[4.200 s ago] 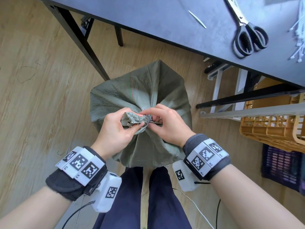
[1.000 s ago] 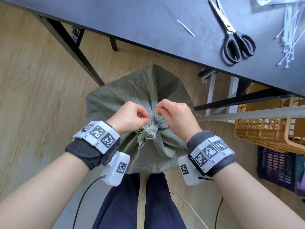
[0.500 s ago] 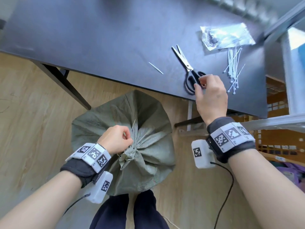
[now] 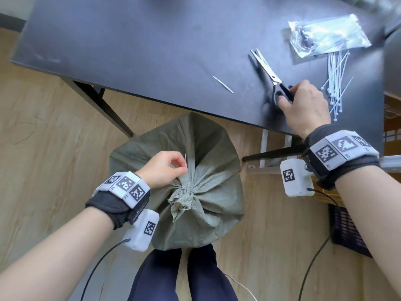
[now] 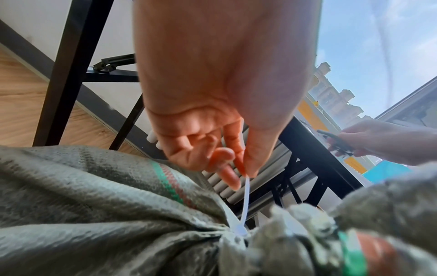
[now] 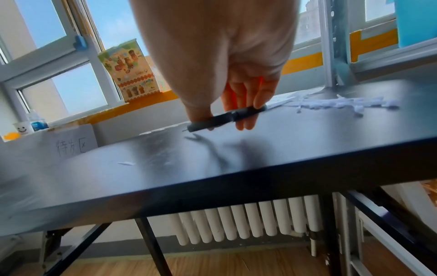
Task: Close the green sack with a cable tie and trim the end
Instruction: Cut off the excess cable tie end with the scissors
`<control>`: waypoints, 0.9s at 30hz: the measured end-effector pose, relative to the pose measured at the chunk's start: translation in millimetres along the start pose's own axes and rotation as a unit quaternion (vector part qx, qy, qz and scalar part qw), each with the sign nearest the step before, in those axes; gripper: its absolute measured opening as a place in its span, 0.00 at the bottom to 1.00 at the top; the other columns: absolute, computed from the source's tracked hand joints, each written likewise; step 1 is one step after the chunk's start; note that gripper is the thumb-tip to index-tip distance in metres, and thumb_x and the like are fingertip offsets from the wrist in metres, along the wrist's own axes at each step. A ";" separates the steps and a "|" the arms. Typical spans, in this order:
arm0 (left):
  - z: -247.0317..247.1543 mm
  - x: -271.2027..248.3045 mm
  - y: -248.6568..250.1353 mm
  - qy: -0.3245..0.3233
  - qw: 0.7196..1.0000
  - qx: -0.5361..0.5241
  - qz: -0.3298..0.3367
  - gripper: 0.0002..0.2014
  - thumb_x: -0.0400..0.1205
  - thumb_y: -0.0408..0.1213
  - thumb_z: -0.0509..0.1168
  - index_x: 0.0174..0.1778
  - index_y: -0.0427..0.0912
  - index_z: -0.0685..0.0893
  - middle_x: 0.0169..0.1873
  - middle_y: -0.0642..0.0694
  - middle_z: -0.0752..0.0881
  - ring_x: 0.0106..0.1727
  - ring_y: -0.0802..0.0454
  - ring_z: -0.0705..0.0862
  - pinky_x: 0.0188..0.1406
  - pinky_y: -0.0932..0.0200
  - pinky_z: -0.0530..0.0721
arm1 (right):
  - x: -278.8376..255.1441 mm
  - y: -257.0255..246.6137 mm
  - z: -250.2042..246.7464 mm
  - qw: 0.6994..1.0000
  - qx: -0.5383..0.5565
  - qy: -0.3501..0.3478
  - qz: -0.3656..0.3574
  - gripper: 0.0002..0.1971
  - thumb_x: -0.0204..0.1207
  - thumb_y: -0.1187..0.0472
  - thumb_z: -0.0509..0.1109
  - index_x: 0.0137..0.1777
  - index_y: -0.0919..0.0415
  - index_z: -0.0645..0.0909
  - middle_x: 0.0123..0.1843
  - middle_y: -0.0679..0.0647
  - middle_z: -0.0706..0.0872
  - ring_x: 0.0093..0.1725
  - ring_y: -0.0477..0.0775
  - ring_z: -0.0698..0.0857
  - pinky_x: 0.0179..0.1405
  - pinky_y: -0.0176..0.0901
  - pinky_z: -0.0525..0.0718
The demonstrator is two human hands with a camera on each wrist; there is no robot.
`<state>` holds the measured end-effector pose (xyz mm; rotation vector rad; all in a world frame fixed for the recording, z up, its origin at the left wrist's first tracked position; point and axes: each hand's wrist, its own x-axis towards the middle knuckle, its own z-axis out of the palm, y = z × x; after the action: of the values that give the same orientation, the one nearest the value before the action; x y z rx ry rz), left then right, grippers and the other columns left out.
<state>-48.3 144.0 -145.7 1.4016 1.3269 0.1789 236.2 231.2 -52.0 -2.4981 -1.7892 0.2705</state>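
The green sack (image 4: 208, 161) stands on the floor below the table edge, its neck bunched and cinched by a white cable tie (image 5: 244, 201). My left hand (image 4: 167, 168) pinches the tie's free tail (image 4: 186, 158) between thumb and forefinger, pulling it upward from the tie's head (image 5: 240, 229). My right hand (image 4: 303, 105) is over the black table (image 4: 152, 51) and grips the black handles of the scissors (image 4: 273, 79). The blades point away from me. In the right wrist view the scissors (image 6: 227, 118) sit lifted just above the tabletop.
Several loose white cable ties (image 4: 336, 81) and a clear plastic bag (image 4: 327, 38) lie at the table's right. A cut tie offcut (image 4: 223, 84) lies mid-table. Orange and purple crates (image 4: 349, 231) stand on the floor at right. My legs (image 4: 180, 276) are behind the sack.
Both hands were working at the sack's neck. My right hand left it, reached to the table and took hold of the scissors. My left hand stayed, keeping the tie's tail pinched.
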 end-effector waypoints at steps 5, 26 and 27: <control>-9.4 0.7 -2.5 -0.023 0.998 -0.049 0.020 0.04 0.76 0.29 0.71 0.40 0.37 0.82 0.35 0.47 0.87 0.33 0.65 0.83 0.36 0.73 0.78 | -34.4 1.4 -28.6 0.990 0.134 0.032 -0.021 0.18 0.79 0.53 0.65 0.61 0.66 0.74 0.55 0.63 0.84 0.55 0.63 0.81 0.57 0.55 0.78; -17.6 -3.0 0.7 -0.024 0.998 -0.050 0.006 0.04 0.79 0.34 0.68 0.40 0.41 0.81 0.39 0.41 0.91 0.18 0.58 0.74 0.19 0.71 0.73 | -179.3 -3.3 53.7 0.881 0.388 -0.269 0.025 0.27 0.62 0.41 0.75 0.46 0.67 0.80 0.32 0.56 0.83 0.33 0.52 0.79 0.35 0.47 0.77; -16.1 -3.5 0.9 -0.022 0.998 -0.049 0.008 0.04 0.80 0.34 0.67 0.40 0.41 0.81 0.40 0.41 0.92 0.18 0.57 0.73 0.19 0.70 0.74 | -184.6 -0.2 58.3 0.883 0.380 -0.276 0.023 0.26 0.63 0.42 0.76 0.45 0.66 0.80 0.32 0.56 0.83 0.32 0.51 0.79 0.35 0.47 0.77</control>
<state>-60.7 151.1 -137.5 1.3263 1.2536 0.2204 168.2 53.8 -89.2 -1.9672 -1.3289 1.4814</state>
